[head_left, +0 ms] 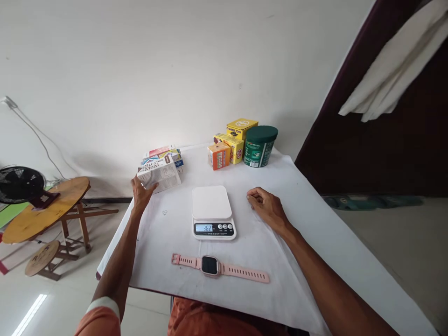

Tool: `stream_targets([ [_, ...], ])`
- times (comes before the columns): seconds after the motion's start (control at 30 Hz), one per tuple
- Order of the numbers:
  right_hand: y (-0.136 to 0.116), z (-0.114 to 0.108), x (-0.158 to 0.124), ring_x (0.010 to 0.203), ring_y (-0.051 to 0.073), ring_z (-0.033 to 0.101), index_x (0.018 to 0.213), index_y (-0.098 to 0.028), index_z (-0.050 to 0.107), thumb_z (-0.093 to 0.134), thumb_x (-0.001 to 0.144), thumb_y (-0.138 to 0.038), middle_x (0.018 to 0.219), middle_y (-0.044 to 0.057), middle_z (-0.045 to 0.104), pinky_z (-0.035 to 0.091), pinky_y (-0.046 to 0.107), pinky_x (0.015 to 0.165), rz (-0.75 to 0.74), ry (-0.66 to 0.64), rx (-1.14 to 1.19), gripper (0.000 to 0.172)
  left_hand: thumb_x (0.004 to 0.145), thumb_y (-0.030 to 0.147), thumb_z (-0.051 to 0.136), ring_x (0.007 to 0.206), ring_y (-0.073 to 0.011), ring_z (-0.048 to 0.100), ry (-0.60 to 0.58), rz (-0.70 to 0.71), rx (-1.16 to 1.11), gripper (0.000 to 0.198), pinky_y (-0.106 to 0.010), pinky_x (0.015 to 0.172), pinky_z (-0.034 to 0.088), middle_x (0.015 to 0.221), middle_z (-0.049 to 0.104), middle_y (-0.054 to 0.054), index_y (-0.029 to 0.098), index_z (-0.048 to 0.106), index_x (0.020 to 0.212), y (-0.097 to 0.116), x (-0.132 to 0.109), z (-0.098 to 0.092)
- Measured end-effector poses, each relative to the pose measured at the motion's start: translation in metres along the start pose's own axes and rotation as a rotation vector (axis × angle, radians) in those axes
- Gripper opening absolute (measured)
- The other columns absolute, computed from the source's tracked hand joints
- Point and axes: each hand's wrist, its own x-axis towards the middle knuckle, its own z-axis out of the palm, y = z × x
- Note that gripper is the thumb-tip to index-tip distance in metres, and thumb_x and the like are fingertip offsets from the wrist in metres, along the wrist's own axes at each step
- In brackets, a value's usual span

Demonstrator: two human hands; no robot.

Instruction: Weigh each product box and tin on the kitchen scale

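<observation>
My left hand (143,193) grips the near end of a white box (159,176) marked "Super Meal", thumb on its front and fingers at its left side. The box stands against several other boxes (178,161) at the table's back left. My right hand (266,205) rests on the white cloth, its fingers loosely curled with nothing visible in them. Between my hands sits a white kitchen scale (212,203) with a bare plate; its display appears to read 362. In front of the scale lies a pink-strapped smartwatch (210,265), stretched out flat with a dark screen.
At the back stand an orange box (219,156), yellow boxes (242,127) and a green lidded tub (259,147). A white cloth covers the table (164,266). To the left are a wooden table (52,210) with a black fan (23,186) and a low stool (42,258).
</observation>
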Motion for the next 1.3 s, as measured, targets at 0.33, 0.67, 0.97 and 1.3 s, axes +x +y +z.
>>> stream_targets([
  [0.33, 0.0, 0.001, 0.001, 0.067, 0.017, 0.062, 0.082, -0.022, 0.062, 0.054, 0.081, -0.036, 0.074, 0.002, 0.067, 0.049, 0.029, 0.066, 0.009, 0.011, 0.057, 0.016, 0.081, 0.048, 0.08, 0.138, -0.0362, 0.047, -0.27, 0.545, -0.147, 0.078, -0.054, 0.119, 0.036, 0.142, 0.052, -0.018, 0.018, 0.047, 0.145, 0.143, 0.015, 0.087],
  [0.67, 0.003, 0.002, 0.003, 0.065, 0.019, 0.062, 0.077, -0.026, 0.058, 0.05, 0.082, -0.032, 0.07, 0.0, 0.068, 0.05, 0.031, 0.065, -0.061, 0.027, 0.062, 0.012, 0.061, 0.04, 0.094, 0.125, -0.039, 0.057, -0.641, 0.229, 0.037, 0.076, -0.05, 0.1, 0.046, 0.129, 0.061, -0.021, 0.014, 0.056, 0.121, 0.212, 0.059, 0.212],
  [0.97, 0.004, 0.002, 0.004, 0.064, 0.018, 0.061, 0.077, -0.025, 0.058, 0.051, 0.083, -0.031, 0.069, 0.0, 0.066, 0.047, 0.03, 0.065, -0.043, 0.02, 0.084, 0.011, 0.066, 0.043, 0.088, 0.097, -0.0265, 0.064, -0.623, 0.228, 0.08, 0.052, -0.037, 0.086, 0.049, 0.105, 0.069, -0.009, 0.018, 0.062, 0.104, 0.192, 0.046, 0.179],
  [1.3, 0.001, 0.001, 0.002, 0.069, 0.018, 0.061, 0.079, -0.023, 0.06, 0.054, 0.082, -0.03, 0.073, 0.001, 0.066, 0.049, 0.03, 0.069, -0.018, 0.022, 0.069, 0.01, 0.065, 0.048, 0.089, 0.092, -0.0247, 0.067, -0.529, 0.407, -0.097, 0.061, -0.038, 0.085, 0.053, 0.105, 0.073, -0.005, 0.02, 0.067, 0.115, 0.18, 0.022, 0.055],
])
